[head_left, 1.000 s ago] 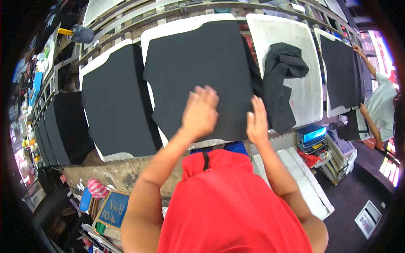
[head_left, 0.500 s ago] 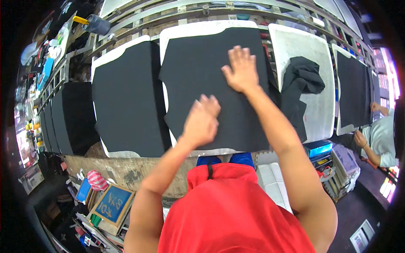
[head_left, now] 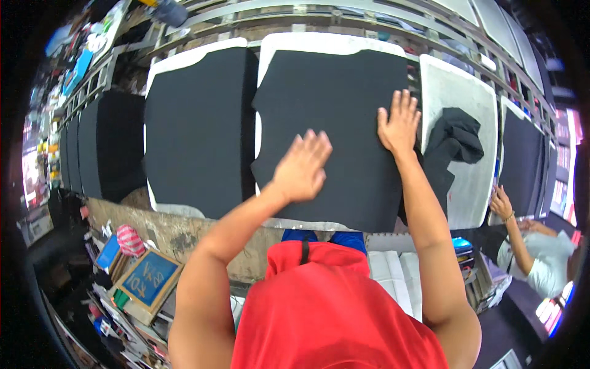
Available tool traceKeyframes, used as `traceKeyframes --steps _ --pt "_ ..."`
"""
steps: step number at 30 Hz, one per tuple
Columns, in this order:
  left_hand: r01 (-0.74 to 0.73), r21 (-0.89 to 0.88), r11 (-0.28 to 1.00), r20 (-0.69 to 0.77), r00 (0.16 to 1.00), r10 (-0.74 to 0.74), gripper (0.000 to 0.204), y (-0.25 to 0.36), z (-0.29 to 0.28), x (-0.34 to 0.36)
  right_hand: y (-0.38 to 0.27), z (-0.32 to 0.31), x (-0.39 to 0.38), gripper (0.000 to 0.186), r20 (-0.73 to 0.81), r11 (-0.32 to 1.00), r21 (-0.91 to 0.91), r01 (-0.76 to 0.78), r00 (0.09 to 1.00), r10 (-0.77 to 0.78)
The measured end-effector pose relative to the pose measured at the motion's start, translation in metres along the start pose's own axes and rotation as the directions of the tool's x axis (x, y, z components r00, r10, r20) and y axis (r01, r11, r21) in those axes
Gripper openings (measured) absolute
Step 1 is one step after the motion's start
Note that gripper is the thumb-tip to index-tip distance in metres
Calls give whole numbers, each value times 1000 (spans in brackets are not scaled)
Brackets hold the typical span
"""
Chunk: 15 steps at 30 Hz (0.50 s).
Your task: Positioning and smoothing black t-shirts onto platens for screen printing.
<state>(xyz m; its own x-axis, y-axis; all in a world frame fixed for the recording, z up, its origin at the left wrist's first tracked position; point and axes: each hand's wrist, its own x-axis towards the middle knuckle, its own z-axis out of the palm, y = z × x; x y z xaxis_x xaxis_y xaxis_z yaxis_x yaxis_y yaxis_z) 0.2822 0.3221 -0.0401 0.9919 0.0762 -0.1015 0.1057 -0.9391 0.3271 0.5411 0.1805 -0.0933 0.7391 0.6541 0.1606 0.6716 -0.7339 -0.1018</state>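
Observation:
A cut piece of black fabric [head_left: 332,104] lies flat over a white board in front of me, the board's pale edge showing along the top, left and bottom. My left hand [head_left: 303,166] rests on the middle of this fabric, palm down with its fingers stretched out, slightly blurred. Near the fabric's right edge, my right hand [head_left: 399,122] lies flat with fingers spread. Neither hand grips anything. To the right, a crumpled black fabric piece [head_left: 458,136] sits on another white board [head_left: 478,190].
More boards with black fabric [head_left: 196,129] line up to the left. Metal rails [head_left: 307,15] run behind them. At the right, a co-worker's hand [head_left: 503,203] touches a fabric-covered board. A blue-faced wooden frame [head_left: 151,278] stands low at the left.
My right hand has slid right and nearer, to the fabric's edge. My left hand has shifted slightly, its fingers now straighter. The co-worker's arm has reached further left. My view has shifted.

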Motion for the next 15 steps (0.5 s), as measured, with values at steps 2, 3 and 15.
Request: traceKeyframes --steps 2,3,15 --pt "-104 -125 987 45 993 111 66 38 28 -52 -4 5 6 66 -26 998 -33 -47 999 46" --pt "-100 -176 979 70 991 114 66 56 39 -76 -19 0 10 63 -44 999 -2 41 998 -41" --pt "8 -354 935 -82 996 -39 48 81 38 -131 -12 25 92 72 -10 999 -27 -40 999 40"
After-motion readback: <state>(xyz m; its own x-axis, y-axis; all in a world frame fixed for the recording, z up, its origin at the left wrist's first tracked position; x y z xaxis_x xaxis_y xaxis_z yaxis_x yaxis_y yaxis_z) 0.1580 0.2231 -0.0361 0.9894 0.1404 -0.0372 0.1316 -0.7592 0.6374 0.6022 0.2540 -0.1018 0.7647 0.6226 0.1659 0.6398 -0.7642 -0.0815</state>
